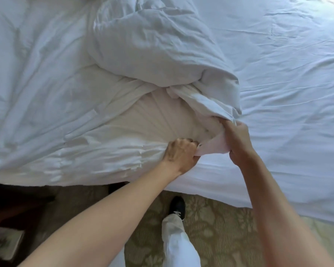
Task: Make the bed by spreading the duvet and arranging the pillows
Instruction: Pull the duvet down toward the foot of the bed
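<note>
White duvet (152, 54) edge bunched inside curled fingers (183, 143) of both hands, stretched between them.

A black shoe (177, 207) stands on patterned carpet (220, 234) beside dark wooden furniture (12, 205).

Gripping a bunched white duvet (143, 54) at the bed's near edge.

Left hand (179, 153) fisted on gathered fabric at centre; right hand (237, 139) pinching a fold at 3 o'clock of it. Bare white sheet (287, 83) toward 2 o'clock; black shoe (176, 208) on patterned carpet (220, 228) at 6 o'clock.
</note>
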Tool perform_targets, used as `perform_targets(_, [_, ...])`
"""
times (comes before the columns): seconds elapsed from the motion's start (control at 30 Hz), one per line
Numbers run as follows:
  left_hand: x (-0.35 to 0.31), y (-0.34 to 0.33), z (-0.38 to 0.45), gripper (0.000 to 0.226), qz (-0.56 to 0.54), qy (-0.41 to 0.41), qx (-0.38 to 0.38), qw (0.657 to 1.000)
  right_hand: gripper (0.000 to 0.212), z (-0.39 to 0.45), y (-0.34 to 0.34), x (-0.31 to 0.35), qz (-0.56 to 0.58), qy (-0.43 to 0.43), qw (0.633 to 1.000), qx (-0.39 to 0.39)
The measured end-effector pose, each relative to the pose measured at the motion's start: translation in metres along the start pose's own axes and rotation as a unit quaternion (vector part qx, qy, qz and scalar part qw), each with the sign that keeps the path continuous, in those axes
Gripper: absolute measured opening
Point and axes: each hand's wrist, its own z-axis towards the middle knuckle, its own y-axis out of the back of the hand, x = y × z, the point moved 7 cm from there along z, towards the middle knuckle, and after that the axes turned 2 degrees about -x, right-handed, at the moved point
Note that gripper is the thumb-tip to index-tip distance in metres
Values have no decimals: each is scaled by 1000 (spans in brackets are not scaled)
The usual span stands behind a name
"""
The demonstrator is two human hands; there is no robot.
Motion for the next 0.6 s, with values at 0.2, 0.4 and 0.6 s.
perform_targets(0.2, [-20, 18, -5, 45, -96, 52, -38, 993, 15, -27, 5, 8, 41, 9, 999, 33])
perform_targets(0.4, [-25, -4, -22, 48, -438, 120, 107, 885, 25, -71, 29, -32, -52, 92, 991, 80])
perform_targets(0.6, [16, -20, 23, 81, -665, 376, -73, 642, 24, -78, 35, -57, -191, 147, 964, 116])
